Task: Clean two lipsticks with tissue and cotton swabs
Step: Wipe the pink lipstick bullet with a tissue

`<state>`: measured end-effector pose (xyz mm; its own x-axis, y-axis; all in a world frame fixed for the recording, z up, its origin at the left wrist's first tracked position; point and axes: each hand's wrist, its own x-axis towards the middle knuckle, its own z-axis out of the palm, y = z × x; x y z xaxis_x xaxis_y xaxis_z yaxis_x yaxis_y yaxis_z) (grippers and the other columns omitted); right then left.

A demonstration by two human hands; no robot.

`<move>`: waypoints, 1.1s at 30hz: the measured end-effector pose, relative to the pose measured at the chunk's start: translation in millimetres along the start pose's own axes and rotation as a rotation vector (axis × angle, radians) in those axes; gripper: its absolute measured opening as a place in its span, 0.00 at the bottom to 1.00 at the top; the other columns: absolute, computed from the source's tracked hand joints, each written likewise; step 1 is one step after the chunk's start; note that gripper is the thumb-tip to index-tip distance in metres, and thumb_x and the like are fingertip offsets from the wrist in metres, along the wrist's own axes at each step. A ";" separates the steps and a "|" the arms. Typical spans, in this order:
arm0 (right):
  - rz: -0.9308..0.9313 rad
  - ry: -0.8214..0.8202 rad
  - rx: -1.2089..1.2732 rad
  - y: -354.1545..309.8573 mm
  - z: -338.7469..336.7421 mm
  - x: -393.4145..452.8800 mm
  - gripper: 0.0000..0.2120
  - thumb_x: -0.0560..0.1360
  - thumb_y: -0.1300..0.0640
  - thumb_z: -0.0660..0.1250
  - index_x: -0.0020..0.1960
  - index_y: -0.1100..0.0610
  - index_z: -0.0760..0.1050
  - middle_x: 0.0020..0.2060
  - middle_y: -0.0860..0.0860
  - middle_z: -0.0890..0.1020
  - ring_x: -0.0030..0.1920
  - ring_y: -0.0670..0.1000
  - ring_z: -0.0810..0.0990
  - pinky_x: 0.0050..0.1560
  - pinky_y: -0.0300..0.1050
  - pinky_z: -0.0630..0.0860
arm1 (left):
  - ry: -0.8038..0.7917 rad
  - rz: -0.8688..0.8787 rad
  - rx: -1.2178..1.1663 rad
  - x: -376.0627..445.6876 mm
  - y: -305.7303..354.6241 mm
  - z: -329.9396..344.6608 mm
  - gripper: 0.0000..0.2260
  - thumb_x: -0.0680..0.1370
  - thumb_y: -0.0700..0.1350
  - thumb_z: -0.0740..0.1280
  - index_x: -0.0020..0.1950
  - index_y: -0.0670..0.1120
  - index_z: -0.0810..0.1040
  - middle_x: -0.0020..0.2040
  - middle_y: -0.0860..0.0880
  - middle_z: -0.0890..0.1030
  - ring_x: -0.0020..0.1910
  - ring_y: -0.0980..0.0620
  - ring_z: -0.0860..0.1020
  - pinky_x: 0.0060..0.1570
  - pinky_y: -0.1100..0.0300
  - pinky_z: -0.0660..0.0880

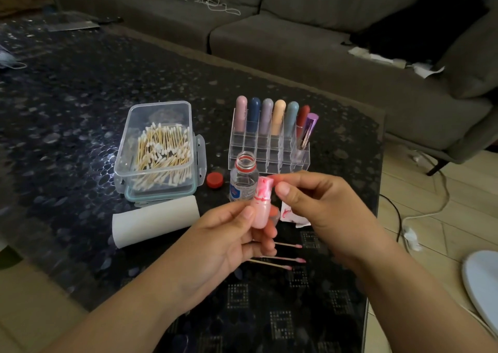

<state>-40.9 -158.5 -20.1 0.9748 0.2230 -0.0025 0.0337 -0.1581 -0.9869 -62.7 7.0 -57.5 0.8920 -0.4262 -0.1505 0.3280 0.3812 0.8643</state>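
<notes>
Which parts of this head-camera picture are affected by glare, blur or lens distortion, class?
Head view: a bright glare patch sits on the glossy table left of the cotton swab box; the wide-angle lens bends the table edge and the sofa; the right hand and the pink lipstick held by the left hand look slightly soft; the light is dim and even.

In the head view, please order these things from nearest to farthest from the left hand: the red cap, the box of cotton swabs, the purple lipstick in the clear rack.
From the left hand:
1. Red cap, on the table just above the hand.
2. Box of cotton swabs, farther up and to the left.
3. Purple lipstick, in the rack's right end, up and to the right.
</notes>
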 end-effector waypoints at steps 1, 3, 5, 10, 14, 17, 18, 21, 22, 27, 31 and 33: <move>0.000 -0.006 0.010 -0.4 1.0 -0.7 0.13 0.64 0.48 0.69 0.45 0.51 0.84 0.43 0.59 0.85 0.46 0.58 0.82 0.51 0.43 0.78 | -0.002 -0.003 0.006 0.3 -0.6 0.7 0.14 0.73 0.46 0.61 0.50 0.40 0.82 0.36 0.46 0.80 0.38 0.51 0.78 0.44 0.58 0.78; -0.003 -0.012 0.032 -0.9 2.9 -1.4 0.10 0.65 0.49 0.69 0.42 0.51 0.84 0.42 0.59 0.84 0.43 0.55 0.82 0.48 0.41 0.79 | -0.001 -0.005 0.029 1.0 -2.2 1.5 0.13 0.73 0.46 0.62 0.49 0.41 0.82 0.36 0.47 0.80 0.38 0.52 0.77 0.45 0.58 0.77; -0.012 -0.007 0.041 -1.2 3.9 -1.4 0.09 0.65 0.50 0.70 0.41 0.52 0.84 0.40 0.59 0.84 0.41 0.51 0.81 0.46 0.40 0.79 | 0.006 -0.002 0.050 1.6 -3.4 1.3 0.13 0.73 0.46 0.62 0.51 0.41 0.81 0.38 0.47 0.81 0.39 0.51 0.77 0.45 0.58 0.76; -0.046 0.070 0.033 -0.2 3.3 -0.6 0.09 0.64 0.49 0.69 0.41 0.52 0.83 0.39 0.52 0.86 0.41 0.48 0.82 0.43 0.35 0.78 | 0.050 0.010 0.059 1.2 -2.5 2.7 0.17 0.68 0.50 0.68 0.54 0.44 0.79 0.46 0.42 0.84 0.43 0.48 0.82 0.47 0.58 0.78; -0.078 0.052 0.039 0.6 5.3 -3.2 0.11 0.66 0.50 0.68 0.43 0.54 0.83 0.40 0.58 0.84 0.40 0.57 0.80 0.42 0.38 0.78 | 0.085 0.036 0.100 2.2 -2.3 4.2 0.08 0.67 0.49 0.69 0.42 0.47 0.83 0.37 0.48 0.82 0.38 0.53 0.80 0.47 0.59 0.78; -0.091 0.025 0.091 0.3 5.6 -4.6 0.10 0.66 0.52 0.67 0.43 0.55 0.83 0.38 0.54 0.85 0.38 0.49 0.81 0.40 0.34 0.77 | 0.039 0.034 0.047 2.5 -3.2 2.5 0.13 0.70 0.49 0.67 0.47 0.41 0.82 0.35 0.47 0.81 0.36 0.52 0.78 0.46 0.57 0.78; -0.095 0.011 0.113 0.2 5.3 -4.9 0.09 0.67 0.53 0.67 0.42 0.54 0.83 0.36 0.53 0.85 0.37 0.46 0.81 0.40 0.34 0.77 | 0.005 0.024 0.017 2.2 -2.6 1.6 0.15 0.70 0.49 0.68 0.49 0.38 0.80 0.35 0.46 0.80 0.36 0.52 0.78 0.46 0.57 0.78; -0.120 -0.036 0.138 0.7 3.8 -5.6 0.07 0.69 0.53 0.69 0.42 0.53 0.84 0.33 0.52 0.83 0.35 0.47 0.79 0.39 0.35 0.77 | -0.144 0.002 -0.061 1.4 -0.4 -1.5 0.18 0.71 0.50 0.70 0.52 0.37 0.79 0.36 0.46 0.79 0.35 0.53 0.77 0.46 0.58 0.77; -0.128 -0.048 0.144 1.0 3.8 -5.5 0.07 0.69 0.51 0.70 0.42 0.52 0.84 0.33 0.52 0.82 0.36 0.48 0.78 0.40 0.37 0.77 | -0.179 -0.003 -0.081 1.5 -0.4 -2.1 0.18 0.70 0.51 0.70 0.51 0.38 0.80 0.36 0.46 0.79 0.35 0.54 0.77 0.46 0.58 0.77; -0.140 -0.045 0.140 5.2 3.4 -2.4 0.17 0.64 0.39 0.71 0.46 0.49 0.84 0.37 0.52 0.84 0.39 0.56 0.76 0.44 0.45 0.76 | -0.147 0.007 -0.146 4.0 -1.3 -2.9 0.21 0.66 0.50 0.75 0.49 0.37 0.77 0.34 0.45 0.79 0.33 0.53 0.77 0.46 0.57 0.77; -0.156 -0.049 0.124 4.1 2.4 -3.5 0.15 0.65 0.42 0.70 0.46 0.49 0.84 0.39 0.54 0.83 0.40 0.57 0.76 0.45 0.45 0.76 | -0.134 0.000 -0.129 3.4 -0.6 -3.4 0.21 0.65 0.49 0.76 0.48 0.37 0.76 0.35 0.44 0.80 0.34 0.52 0.78 0.46 0.57 0.77; -0.179 -0.019 0.087 3.0 3.4 -4.2 0.10 0.67 0.45 0.73 0.45 0.49 0.84 0.38 0.51 0.83 0.38 0.60 0.76 0.43 0.42 0.77 | -0.103 0.005 -0.091 1.8 0.8 -1.2 0.19 0.64 0.50 0.77 0.45 0.39 0.77 0.35 0.45 0.80 0.35 0.52 0.79 0.48 0.57 0.77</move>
<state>-45.7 -156.7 -23.6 0.9508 0.2580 0.1717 0.1857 -0.0307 -0.9821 -60.5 7.5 -57.6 0.8588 -0.5039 -0.0922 0.3543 0.4543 0.8174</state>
